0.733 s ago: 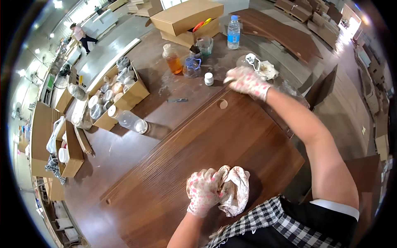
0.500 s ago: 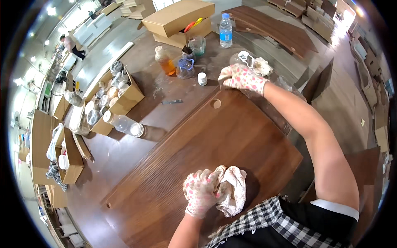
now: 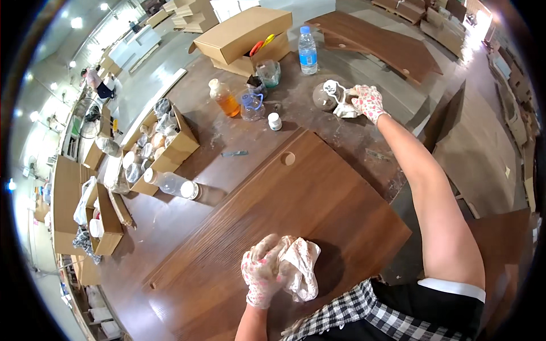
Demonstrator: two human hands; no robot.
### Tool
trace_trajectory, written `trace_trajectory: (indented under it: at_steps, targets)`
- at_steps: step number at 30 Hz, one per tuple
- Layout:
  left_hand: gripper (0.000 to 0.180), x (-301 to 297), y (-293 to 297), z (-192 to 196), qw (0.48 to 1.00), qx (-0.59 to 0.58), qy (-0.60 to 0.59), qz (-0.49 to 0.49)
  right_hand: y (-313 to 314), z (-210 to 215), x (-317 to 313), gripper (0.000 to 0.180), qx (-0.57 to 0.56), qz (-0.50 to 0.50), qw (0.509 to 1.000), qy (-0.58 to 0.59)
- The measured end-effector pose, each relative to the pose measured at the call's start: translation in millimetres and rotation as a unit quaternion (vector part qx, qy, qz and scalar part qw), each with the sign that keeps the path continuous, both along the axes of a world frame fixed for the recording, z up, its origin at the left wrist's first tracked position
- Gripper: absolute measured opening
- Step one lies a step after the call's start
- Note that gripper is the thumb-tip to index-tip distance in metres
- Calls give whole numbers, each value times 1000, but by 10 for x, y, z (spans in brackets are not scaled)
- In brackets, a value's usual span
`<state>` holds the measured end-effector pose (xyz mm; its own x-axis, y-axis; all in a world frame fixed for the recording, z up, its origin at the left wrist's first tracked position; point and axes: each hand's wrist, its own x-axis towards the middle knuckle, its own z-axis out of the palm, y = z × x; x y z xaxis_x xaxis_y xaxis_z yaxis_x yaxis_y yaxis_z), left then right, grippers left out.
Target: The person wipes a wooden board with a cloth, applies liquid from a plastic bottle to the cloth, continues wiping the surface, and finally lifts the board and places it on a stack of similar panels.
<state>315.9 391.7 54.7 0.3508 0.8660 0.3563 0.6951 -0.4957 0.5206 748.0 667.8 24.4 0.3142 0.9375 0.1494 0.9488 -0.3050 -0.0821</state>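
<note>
A dark brown wooden panel (image 3: pixel 267 216) with a round hole lies on the worktable in front of me. My left hand (image 3: pixel 263 271), in a patterned glove, presses a crumpled white rag (image 3: pixel 301 267) onto the panel's near part. My right hand (image 3: pixel 368 102), gloved the same way, is stretched far out to the back of the table. It grips a white cloth (image 3: pixel 344 109) lying against a small round container (image 3: pixel 324 95).
Behind the panel stand an amber bottle (image 3: pixel 223 98), a clear jug (image 3: pixel 252 106), a small white jar (image 3: pixel 274 121), a water bottle (image 3: pixel 307 50) and a flat cardboard box (image 3: pixel 242 33). A box of jars (image 3: pixel 159 145) sits left, a plastic bottle (image 3: pixel 170 183) lies beside it. More panels (image 3: pixel 381 40) lie behind.
My right hand has reached farther back and to the right and closed on the white cloth by the round container. My left hand stays on the rag.
</note>
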Motion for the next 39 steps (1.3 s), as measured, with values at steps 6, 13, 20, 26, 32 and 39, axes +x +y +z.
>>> trace_trajectory:
  at_steps: [6, 13, 20, 26, 32, 39]
  targets:
    - [28, -320, 224, -139, 977, 9, -168, 133, -573, 27, -339, 58, 203, 169, 954, 142]
    - [25, -429, 1182, -142, 952, -32, 165, 255, -2021, 190, -1402, 69, 0, 351, 936, 23]
    - [23, 814, 1984, -121, 969, -125, 154, 147, -1979, 214, -1382, 67, -10, 343, 938, 51]
    - [25, 1123, 2149, -242, 991, -31, 109, 68, -1968, 192, -1320, 67, -11, 345, 937, 55]
    - [20, 1412, 2217, -119, 992, -44, 82, 90, -1969, 225, -1349, 62, -30, 349, 934, 64]
    - [24, 1368, 2210, -135, 979, -64, 152, 116, -1972, 131, -1297, 62, 5, 355, 933, 60]
